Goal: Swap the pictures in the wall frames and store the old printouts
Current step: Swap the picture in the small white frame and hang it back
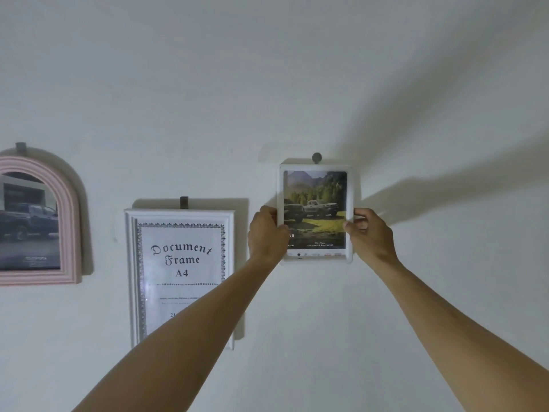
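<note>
3 wall frames [315, 212], 3 hooks [316, 157], 2 hands [267, 233]

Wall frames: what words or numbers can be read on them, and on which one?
"Document Frame A4": middle frame, on its insert sheet; the small lines beneath are too blurred to read.
Right frame, held by the left hand and right hand: caption text too small.
Pink arched frame: a logo, unreadable.

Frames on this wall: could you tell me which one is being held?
The small white frame on the right, gripped by both hands, left hand and right hand; the other two hang untouched.
</note>
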A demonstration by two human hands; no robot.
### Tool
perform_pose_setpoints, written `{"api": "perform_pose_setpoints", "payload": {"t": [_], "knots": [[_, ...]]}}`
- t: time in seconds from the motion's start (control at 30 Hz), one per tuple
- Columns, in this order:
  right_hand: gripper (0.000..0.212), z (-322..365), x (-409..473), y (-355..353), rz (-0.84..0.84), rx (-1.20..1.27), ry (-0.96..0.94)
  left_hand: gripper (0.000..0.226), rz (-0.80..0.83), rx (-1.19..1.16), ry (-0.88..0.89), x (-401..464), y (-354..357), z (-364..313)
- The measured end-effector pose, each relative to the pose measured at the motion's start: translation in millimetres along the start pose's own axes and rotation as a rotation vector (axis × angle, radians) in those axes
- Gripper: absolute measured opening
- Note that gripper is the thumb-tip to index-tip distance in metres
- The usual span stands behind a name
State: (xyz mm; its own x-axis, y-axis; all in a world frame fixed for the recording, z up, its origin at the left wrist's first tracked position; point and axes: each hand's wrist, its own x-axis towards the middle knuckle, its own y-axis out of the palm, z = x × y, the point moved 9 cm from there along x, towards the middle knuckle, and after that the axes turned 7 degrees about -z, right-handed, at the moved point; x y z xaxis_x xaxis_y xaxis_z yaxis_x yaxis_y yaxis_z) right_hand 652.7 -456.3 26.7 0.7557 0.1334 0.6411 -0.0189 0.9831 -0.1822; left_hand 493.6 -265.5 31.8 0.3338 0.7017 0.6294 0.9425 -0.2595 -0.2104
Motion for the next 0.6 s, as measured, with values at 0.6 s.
{"api": "perform_pose_setpoints", "payload": {"t": [0.6], "knots": [[0.024,8,-93,11,0.031,0.037,0.095,0.035,0.150,-0.097,-0.064,-57,-75,47]]}}
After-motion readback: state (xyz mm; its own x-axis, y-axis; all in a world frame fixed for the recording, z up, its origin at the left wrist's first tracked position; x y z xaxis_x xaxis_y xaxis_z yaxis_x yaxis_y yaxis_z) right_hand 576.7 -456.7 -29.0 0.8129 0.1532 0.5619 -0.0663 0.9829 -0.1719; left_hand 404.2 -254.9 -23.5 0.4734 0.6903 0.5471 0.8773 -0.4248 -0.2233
